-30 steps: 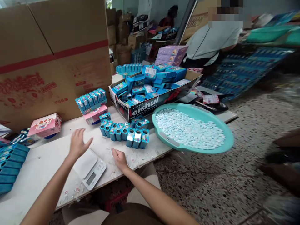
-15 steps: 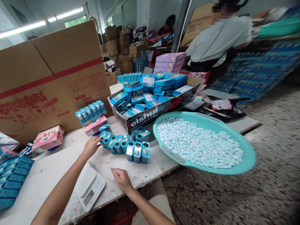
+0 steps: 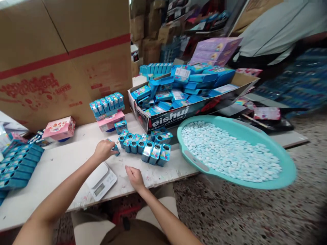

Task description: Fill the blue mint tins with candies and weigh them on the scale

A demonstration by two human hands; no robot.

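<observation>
- While the left hand [image 3: 104, 150] grasps a small blue tin [image 3: 117, 150] by its fingertips, just above or on the table (which of the two cannot be told), the right hand [image 3: 135, 177] is clenched in a loose fist nearer the body; whether anything lies inside it cannot be told.
- Just beyond and to the right of the left hand, a curved row of open blue tins [image 3: 134, 144] stands upright, with three more tins [image 3: 155, 153] in front, beyond the right hand.
- White pieces [image 3: 143, 136] show on top of one tin in the row.
- Below the left hand, left of the right hand, sits a white scale [image 3: 108, 180].
- To the right of both hands, a turquoise basin [image 3: 287, 170] holds many pale blue and white pellets [image 3: 230, 149].
- Beyond both hands, an open black-sided carton [image 3: 168, 119] is heaped with blue tins [image 3: 201, 77].
- Under the hands runs a white, stained tabletop [image 3: 63, 163]; a tall cardboard box [image 3: 63, 75] stands beyond the left hand.
- Far right of the hands, past stacked purple boxes [image 3: 214, 49], is a person in a pale shirt [image 3: 273, 30]; the floor [image 3: 230, 211] is speckled.
</observation>
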